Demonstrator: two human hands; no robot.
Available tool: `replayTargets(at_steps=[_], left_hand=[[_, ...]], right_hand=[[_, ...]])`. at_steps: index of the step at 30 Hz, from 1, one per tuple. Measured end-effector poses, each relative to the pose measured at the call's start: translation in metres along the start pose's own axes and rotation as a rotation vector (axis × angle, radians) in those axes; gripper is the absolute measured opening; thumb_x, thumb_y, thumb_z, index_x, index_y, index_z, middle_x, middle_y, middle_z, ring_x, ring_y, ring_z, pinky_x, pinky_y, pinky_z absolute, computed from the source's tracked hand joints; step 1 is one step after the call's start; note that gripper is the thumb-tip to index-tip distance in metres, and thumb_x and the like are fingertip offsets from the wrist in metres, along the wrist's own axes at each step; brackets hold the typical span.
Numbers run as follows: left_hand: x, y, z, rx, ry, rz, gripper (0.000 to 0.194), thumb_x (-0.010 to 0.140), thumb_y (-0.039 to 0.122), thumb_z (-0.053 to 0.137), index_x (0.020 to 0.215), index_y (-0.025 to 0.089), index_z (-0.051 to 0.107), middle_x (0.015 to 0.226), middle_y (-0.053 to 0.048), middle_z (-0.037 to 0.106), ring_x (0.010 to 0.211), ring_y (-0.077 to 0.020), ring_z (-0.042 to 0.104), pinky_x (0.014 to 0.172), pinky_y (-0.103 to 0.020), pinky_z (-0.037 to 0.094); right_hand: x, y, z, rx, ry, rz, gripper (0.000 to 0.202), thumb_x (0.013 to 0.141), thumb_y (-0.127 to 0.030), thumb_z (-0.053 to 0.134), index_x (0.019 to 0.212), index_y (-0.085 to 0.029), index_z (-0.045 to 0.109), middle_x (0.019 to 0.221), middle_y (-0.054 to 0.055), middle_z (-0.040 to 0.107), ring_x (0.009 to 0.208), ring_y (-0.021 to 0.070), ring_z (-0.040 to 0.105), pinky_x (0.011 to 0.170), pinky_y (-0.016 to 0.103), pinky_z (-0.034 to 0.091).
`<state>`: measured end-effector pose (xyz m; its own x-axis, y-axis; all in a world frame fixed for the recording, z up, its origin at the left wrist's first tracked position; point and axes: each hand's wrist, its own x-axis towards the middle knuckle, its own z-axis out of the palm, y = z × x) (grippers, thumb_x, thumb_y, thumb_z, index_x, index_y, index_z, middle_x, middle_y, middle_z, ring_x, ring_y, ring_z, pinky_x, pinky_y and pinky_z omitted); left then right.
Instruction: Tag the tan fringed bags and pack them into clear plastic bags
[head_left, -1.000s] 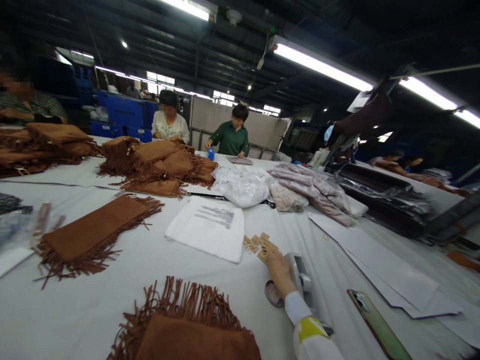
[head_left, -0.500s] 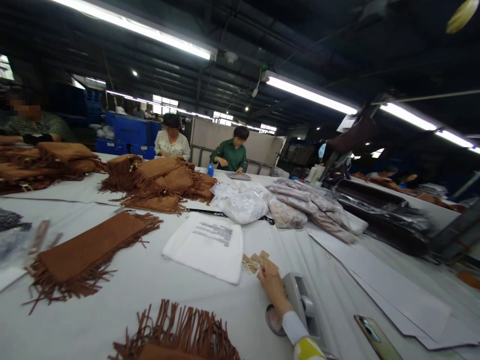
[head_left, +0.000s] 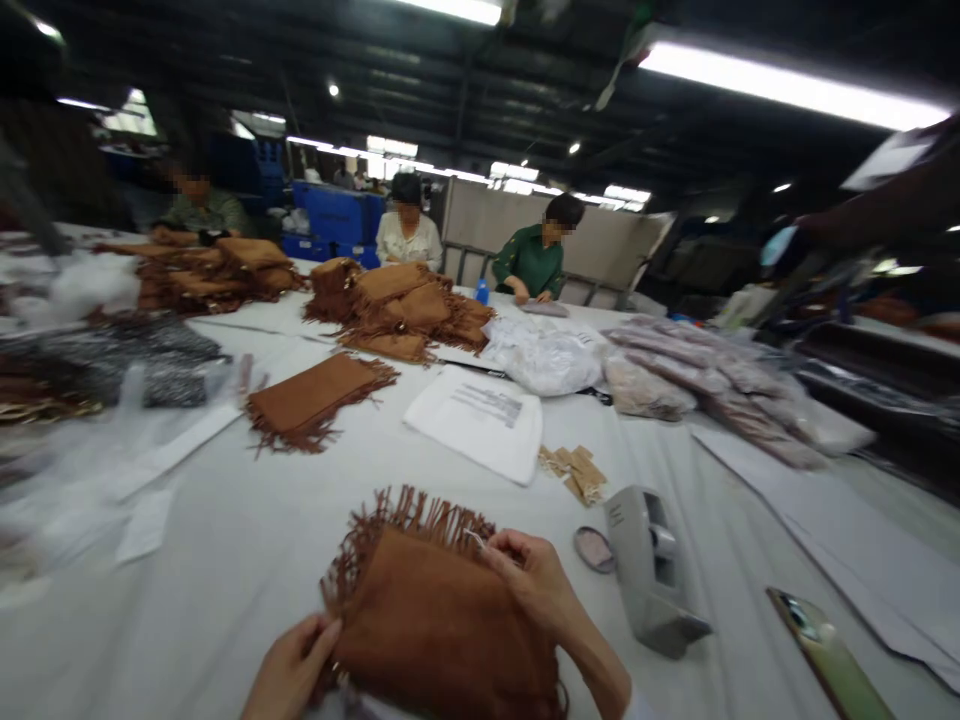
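Observation:
A brown fringed suede bag [head_left: 442, 610] lies at the front of the table, its fringe pointing away from me. My left hand [head_left: 296, 660] is closed, thumb and fingers pinching the bag's left edge. Over the bag's right far corner, my right hand [head_left: 536, 585] pinches a thin white string [head_left: 475, 538]; anything else in those fingers is hidden. Several kraft paper tags with white strings [head_left: 576, 472] lie beyond this hand. To its right stands a grey tape dispenser [head_left: 649, 570], beside a small round dish [head_left: 594, 549].
Another fringed bag [head_left: 319, 395] lies farther left, before a pile of brown bags [head_left: 405, 305]. Printed white pouches [head_left: 480, 420] sit mid-table near plastic-wrapped packages [head_left: 697, 375]. A phone [head_left: 825, 650] and white sheets [head_left: 840, 550] are at right. Co-workers [head_left: 536, 250] work across the table.
My right hand has moved from the paper tags back to the near bag, now with a white string. My left hand has come into view at the bag's edge. The view has turned left.

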<state>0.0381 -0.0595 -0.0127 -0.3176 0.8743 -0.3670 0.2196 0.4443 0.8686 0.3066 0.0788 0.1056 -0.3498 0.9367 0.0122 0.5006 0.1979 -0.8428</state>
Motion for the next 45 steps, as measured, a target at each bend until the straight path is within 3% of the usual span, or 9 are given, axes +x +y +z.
replayTargets(at_steps=[2,6,12,16,19,26,33,45], left_hand=[[0.002,-0.005,-0.001,-0.091,0.045,0.034,0.048,0.076,0.065,0.049,0.065,0.019,0.056,0.05,0.002,0.056,0.044,-0.0146,0.051,0.047,-0.027,0.039],[0.008,-0.006,-0.002,-0.231,0.082,-0.082,0.05,0.071,0.067,0.05,0.071,0.017,0.055,0.046,0.003,0.054,0.04,-0.0128,0.049,0.043,-0.024,0.035],[0.003,-0.001,-0.013,-0.348,-0.032,-0.198,0.058,0.068,0.071,0.051,0.072,0.014,0.059,0.048,-0.001,0.059,0.037,-0.011,0.048,0.039,-0.022,0.029],[-0.003,0.0,-0.022,-0.378,-0.095,-0.238,0.043,0.063,0.057,0.066,0.059,0.014,0.059,0.042,0.001,0.057,0.034,-0.0083,0.043,0.039,-0.021,0.024],[-0.005,-0.001,-0.023,-0.439,-0.101,-0.281,0.034,0.065,0.048,0.065,0.063,0.015,0.06,0.045,0.0,0.06,0.035,-0.0088,0.045,0.039,-0.02,0.023],[-0.004,-0.007,-0.024,-0.631,-0.125,-0.338,0.042,0.073,0.056,0.055,0.072,0.014,0.063,0.05,-0.002,0.062,0.04,-0.0105,0.05,0.04,-0.02,0.031],[-0.001,-0.013,-0.029,-0.683,-0.177,-0.351,0.022,0.062,0.029,0.071,0.076,0.012,0.066,0.052,-0.001,0.064,0.039,-0.0092,0.051,0.04,-0.019,0.033],[-0.003,-0.007,-0.039,-0.691,-0.321,-0.259,0.034,0.063,0.037,0.077,0.082,0.01,0.069,0.059,-0.001,0.062,0.048,-0.0072,0.051,0.048,-0.019,0.038]], right_hand=[[-0.017,-0.013,0.035,-0.01,-0.112,-0.019,0.024,0.083,-0.039,0.056,0.075,-0.019,0.068,0.07,0.0,0.066,0.067,0.0152,0.057,0.062,0.025,0.041],[-0.03,-0.025,0.091,-0.001,-0.245,-0.102,0.025,0.085,-0.038,0.054,0.082,-0.02,0.071,0.079,0.003,0.071,0.073,0.0178,0.062,0.068,0.027,0.044],[-0.019,-0.015,0.136,-0.026,-0.281,-0.107,0.028,0.086,-0.039,0.054,0.085,-0.018,0.072,0.082,0.006,0.073,0.073,0.0191,0.064,0.067,0.027,0.045],[-0.015,-0.007,0.146,-0.025,-0.315,-0.104,0.027,0.085,-0.04,0.056,0.081,-0.019,0.073,0.081,0.006,0.074,0.073,0.0196,0.065,0.067,0.027,0.045],[-0.014,-0.003,0.149,0.013,-0.321,-0.083,0.026,0.084,-0.04,0.057,0.08,-0.019,0.072,0.081,0.005,0.074,0.075,0.02,0.066,0.069,0.026,0.045],[-0.01,-0.009,0.151,0.069,-0.42,-0.057,0.025,0.085,-0.038,0.056,0.08,-0.021,0.074,0.079,0.002,0.074,0.076,0.0189,0.066,0.069,0.025,0.045],[-0.016,-0.039,0.157,-0.24,-0.394,-0.167,0.02,0.082,-0.029,0.055,0.073,-0.024,0.072,0.073,0.001,0.071,0.069,0.0163,0.063,0.063,0.025,0.04],[-0.019,-0.044,0.176,-0.555,-0.405,-0.243,0.022,0.086,-0.028,0.052,0.075,-0.025,0.07,0.076,0.001,0.071,0.07,0.0151,0.062,0.062,0.026,0.032]])
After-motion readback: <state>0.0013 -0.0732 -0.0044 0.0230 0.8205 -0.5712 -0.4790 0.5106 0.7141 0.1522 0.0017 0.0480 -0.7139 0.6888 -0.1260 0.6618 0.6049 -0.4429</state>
